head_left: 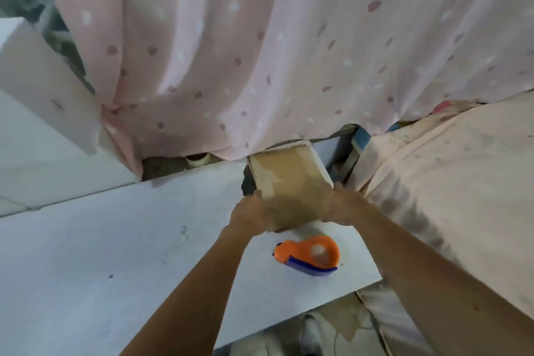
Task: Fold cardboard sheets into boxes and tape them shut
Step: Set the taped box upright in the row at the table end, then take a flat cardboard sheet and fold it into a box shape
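Note:
A brown cardboard box (289, 182) with shiny tape over its top lies at the far edge of the white table (115, 254), its far end reaching under the pink curtain. My left hand (250, 215) grips the box's near left corner. My right hand (345, 205) holds its near right side. An orange and blue tape dispenser (307, 254) rests on the table just in front of the box, between my forearms, and neither hand touches it.
A pink spotted curtain (260, 52) hangs across the back. A pale cloth-covered surface (450, 182) lies to the right. A white foam slab (37, 81) leans at the left. A gap behind the table holds a small cup (198, 159).

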